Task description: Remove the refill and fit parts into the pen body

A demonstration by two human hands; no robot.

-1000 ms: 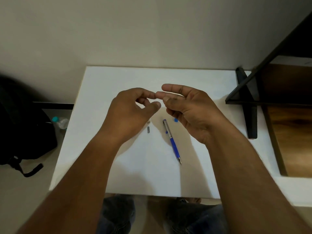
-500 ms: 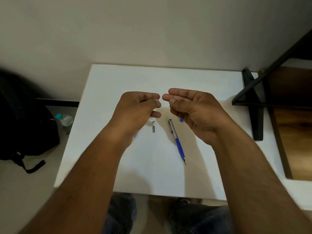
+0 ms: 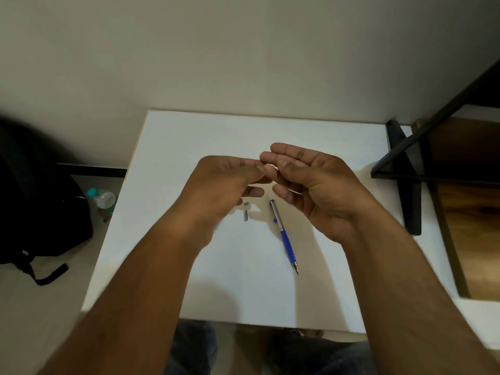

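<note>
My left hand (image 3: 224, 185) and my right hand (image 3: 316, 185) hover above a white table (image 3: 189, 136), their fingertips meeting. The left hand's thumb and forefinger are curled together against the right hand's fingertips. The right hand lies palm up with its thumb bent toward its fingers. Whether anything small sits between the fingertips is hidden. Below the hands, a blue and silver pen (image 3: 285, 236) lies on the table with its tip toward me. A short metal cylinder (image 3: 245, 215) and a tiny grey piece (image 3: 246, 204) lie to its left, and a small blue bit (image 3: 275, 220) touches the pen.
A black backpack (image 3: 40, 201) and a plastic bottle (image 3: 104, 200) sit on the floor at the left. A black metal frame (image 3: 405, 169) and a wooden shelf (image 3: 473, 212) stand at the table's right. A wall lies just behind the table.
The hands stay joined at the fingertips, and the right hand's fingers have closed in over the left's. The pen and the small parts lie unmoved. The camera has shifted slightly.
</note>
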